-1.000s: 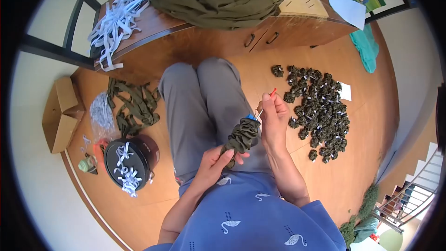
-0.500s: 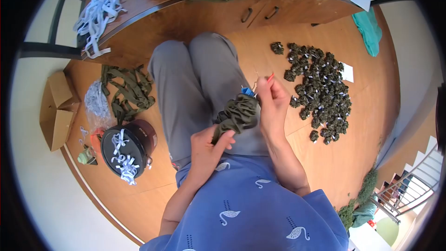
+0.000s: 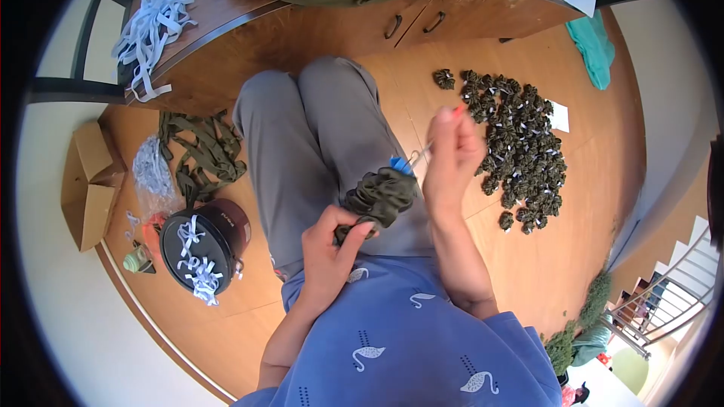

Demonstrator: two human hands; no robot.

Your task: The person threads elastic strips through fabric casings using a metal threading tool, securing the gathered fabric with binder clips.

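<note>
Over my lap, my left hand (image 3: 330, 245) pinches the lower end of a bunched olive-green fabric tube (image 3: 379, 197). My right hand (image 3: 451, 158) is closed on a thin metal threading tool (image 3: 419, 154) with a red tip at the top and a blue piece where it meets the fabric. The tool runs from my right fist down-left into the gathered fabric. Both hands sit above my grey trousers.
A heap of finished olive scrunchies (image 3: 516, 151) lies on the wooden floor at right. At left are loose olive fabric strips (image 3: 200, 154), a black round tin (image 3: 197, 245) with white elastic pieces, a cardboard box (image 3: 87, 185). A wooden cabinet (image 3: 302, 22) carries white elastic (image 3: 154, 19) and olive cloth.
My right hand has lifted and pulled the tool up and to the right. My left hand has shifted slightly down along the fabric, which looks more bunched.
</note>
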